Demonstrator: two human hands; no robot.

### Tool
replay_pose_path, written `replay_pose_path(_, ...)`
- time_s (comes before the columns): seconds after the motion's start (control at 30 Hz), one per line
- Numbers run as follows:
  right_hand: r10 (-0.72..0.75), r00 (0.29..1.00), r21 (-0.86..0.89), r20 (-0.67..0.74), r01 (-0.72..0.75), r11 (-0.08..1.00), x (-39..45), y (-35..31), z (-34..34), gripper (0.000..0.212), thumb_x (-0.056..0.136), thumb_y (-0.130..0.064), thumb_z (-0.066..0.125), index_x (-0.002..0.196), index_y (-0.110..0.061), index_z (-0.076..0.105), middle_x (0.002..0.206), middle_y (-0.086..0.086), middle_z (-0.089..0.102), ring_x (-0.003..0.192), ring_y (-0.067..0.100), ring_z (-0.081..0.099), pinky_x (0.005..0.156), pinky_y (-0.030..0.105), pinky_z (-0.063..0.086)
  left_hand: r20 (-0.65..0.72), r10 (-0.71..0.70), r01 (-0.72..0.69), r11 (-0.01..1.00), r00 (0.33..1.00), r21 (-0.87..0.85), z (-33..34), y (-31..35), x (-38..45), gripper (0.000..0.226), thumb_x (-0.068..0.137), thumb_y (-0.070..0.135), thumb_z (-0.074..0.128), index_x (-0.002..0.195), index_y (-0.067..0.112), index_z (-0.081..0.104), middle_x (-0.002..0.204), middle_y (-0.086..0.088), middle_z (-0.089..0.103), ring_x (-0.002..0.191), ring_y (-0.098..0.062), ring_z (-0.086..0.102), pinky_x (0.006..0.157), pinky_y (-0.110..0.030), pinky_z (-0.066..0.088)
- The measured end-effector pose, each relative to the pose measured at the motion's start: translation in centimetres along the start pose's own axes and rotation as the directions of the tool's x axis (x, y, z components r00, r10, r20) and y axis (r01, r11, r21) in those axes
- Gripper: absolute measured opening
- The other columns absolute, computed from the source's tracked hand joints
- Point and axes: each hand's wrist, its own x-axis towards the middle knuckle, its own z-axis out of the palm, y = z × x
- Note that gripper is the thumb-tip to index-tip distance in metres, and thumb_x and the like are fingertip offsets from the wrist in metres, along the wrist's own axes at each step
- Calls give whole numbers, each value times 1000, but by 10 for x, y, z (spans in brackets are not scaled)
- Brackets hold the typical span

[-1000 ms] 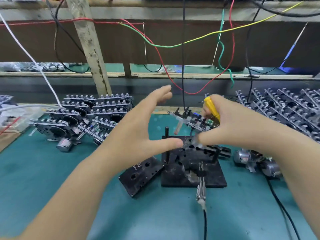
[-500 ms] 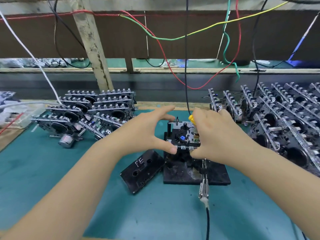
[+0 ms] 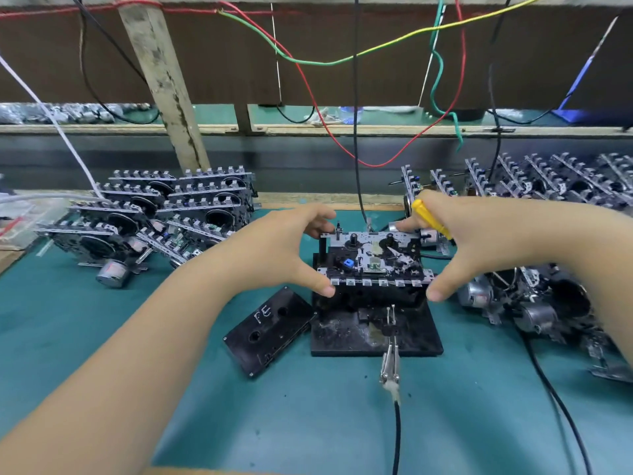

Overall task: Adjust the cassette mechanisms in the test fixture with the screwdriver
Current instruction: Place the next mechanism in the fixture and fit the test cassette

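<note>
Gripping cassette mechanism (image 3: 373, 260) ends, left hand (image 3: 274, 255), right hand (image 3: 479, 241) hiding yellow screwdriver (image 3: 430, 219) tip

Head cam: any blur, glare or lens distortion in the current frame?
Head view: wide-angle bend, the back shelf rail bows and both forearms stretch toward the corners. Centre fairly sharp: cassette mechanism and the black cassette marking are readable. Edges soft, the right-hand stack is smeared. Lighting even, shadows faint, no strong glare.

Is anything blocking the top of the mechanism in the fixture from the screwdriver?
Nothing visible does. The mechanism sits on the fixture face up, left hand and right hand holding only its edges; the screwdriver is tucked in the right hand.
</note>
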Motion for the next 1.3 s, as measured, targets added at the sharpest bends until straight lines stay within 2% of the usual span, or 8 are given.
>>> replay_pose_path(0.23,8,994,-64,-107,-15,998,8,0,2,68,61,-45,93,98,-32,37,140,-21,53,107,7,59,82,30,47,-25,-19,18,999,1000,-43,3,1,-1,101,55,42,96,141,34,43,131,27,55,121,8,52,109,-24,38)
replay_pose_path(0.43,27,995,-30,-99,-30,999,13,6,18,67,63,-38,94,97,-31,37,152,-16,47,128,14,52,93,33,42,-46,-55,54,998,997,-15,7,8,-7,106,59,45,93,147,35,36,139,25,51,127,6,47,112,-27,36)
replay_pose_path(0.67,19,988,76,-153,-7,997,11,16,28,67,66,-35,94,86,-37,30,153,-20,44,123,8,51,83,27,37,-2,-285,263,883,959,389,50,4,-82,100,82,68,62,157,30,7,156,8,27,143,-15,28,115,-33,32)
replay_pose_path(0.8,23,985,103,-172,-5,995,10,19,31,67,67,-35,93,84,-37,28,153,-21,45,114,4,48,68,10,34,-157,-239,277,913,958,300,43,4,-103,63,88,52,65,143,41,37,135,20,48,122,-6,45,96,-25,41)
replay_pose_path(0.87,25,983,108,-183,-5,994,10,20,33,67,67,-34,93,83,-37,28,153,-20,45,114,5,47,68,8,32,-300,-171,215,969,938,123,25,12,-104,54,77,56,72,127,45,53,115,29,56,103,4,54,82,-13,40)
replay_pose_path(0.97,11,980,104,-197,10,995,8,16,33,66,68,-34,93,84,-38,28,154,-18,44,122,7,49,75,21,37,-409,24,-22,1000,912,11,7,32,-84,54,75,68,71,122,46,55,117,34,57,108,12,55,89,-14,45)
replay_pose_path(1.17,52,988,175,-145,-26,984,-5,16,33,56,78,-38,82,108,-31,35,141,-5,54,118,25,59,87,43,53,-137,198,-186,978,971,95,13,47,-7,45,90,37,70,134,33,59,144,17,52,134,-4,43,112,-18,29)
replay_pose_path(1.3,57,922,483,-384,148,863,-18,3,40,50,76,-52,69,116,-40,42,135,-44,47,107,-17,52,81,13,39,-65,220,-213,972,973,96,30,32,2,40,105,30,47,144,36,49,160,13,31,149,-3,21,112,-4,8)
